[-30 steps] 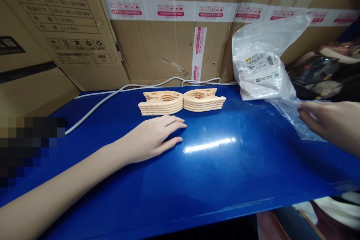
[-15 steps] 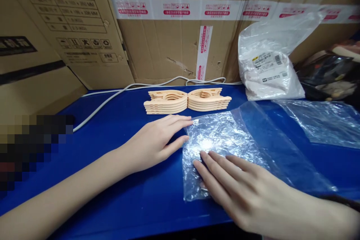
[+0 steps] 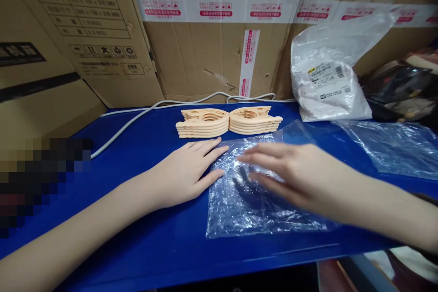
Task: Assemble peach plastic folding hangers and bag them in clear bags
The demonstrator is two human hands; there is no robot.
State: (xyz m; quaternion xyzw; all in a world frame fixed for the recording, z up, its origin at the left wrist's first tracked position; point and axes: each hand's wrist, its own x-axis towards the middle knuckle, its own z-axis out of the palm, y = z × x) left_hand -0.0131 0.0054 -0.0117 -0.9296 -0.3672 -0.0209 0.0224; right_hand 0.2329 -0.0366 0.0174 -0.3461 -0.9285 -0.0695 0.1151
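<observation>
A clear plastic bag (image 3: 256, 212) lies spread flat at centre, left hand (image 3: 186, 171) at its edge, right hand (image 3: 290, 169) over it, fingers of both loosely extended, the stacked beige folding hangers (image 3: 241, 127) outside it, upper centre.

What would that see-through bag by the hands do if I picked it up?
It would probably flop, because the clear bag is crinkled all over. It's likely light, since it looks thin enough for the blue tabletop to show through. It might feel slippery too, judging by its shiny surface.
</observation>
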